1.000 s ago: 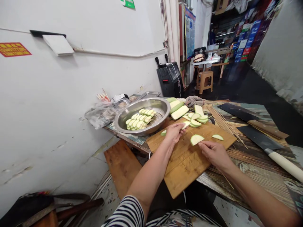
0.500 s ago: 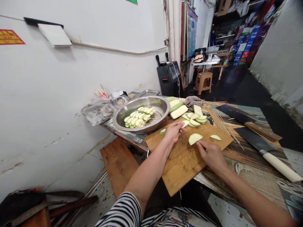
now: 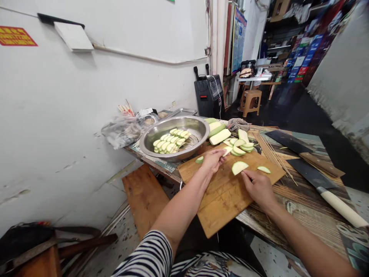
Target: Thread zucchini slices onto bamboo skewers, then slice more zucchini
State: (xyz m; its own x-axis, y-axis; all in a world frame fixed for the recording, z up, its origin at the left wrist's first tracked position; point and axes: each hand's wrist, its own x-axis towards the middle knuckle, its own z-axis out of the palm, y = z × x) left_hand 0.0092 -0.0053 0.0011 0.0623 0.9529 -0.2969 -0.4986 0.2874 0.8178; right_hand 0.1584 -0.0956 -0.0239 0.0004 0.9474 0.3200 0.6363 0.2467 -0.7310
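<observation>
My left hand (image 3: 213,161), above the upper left of the wooden cutting board (image 3: 221,209), pinches a pale green-edged zucchini slice (image 3: 227,150). My right hand (image 3: 258,188) is closed in a pinch over the board's right side, on a thin bamboo skewer mostly hidden by the fingers. At those fingertips is a half-round zucchini slice (image 3: 240,167), which seems to be on the skewer. A small end piece (image 3: 263,169) lies on the board to the right; another piece (image 3: 199,159) lies beside my left hand. More cut slices (image 3: 238,147) are heaped at the board's far edge.
A steel basin (image 3: 144,144) holds skewered slices. Peeled zucchini (image 3: 220,136) lie beyond the board. Loose bamboo skewers (image 3: 269,154) and two cleavers, one dark-handled (image 3: 319,163), one white-handled (image 3: 343,207), lie right. Plastic bags (image 3: 123,132) sit against the wall.
The view has shifted slightly. Both hands keep nearly the same pose, and the half-round slice at my right fingertips has risen a little relative to the board.
</observation>
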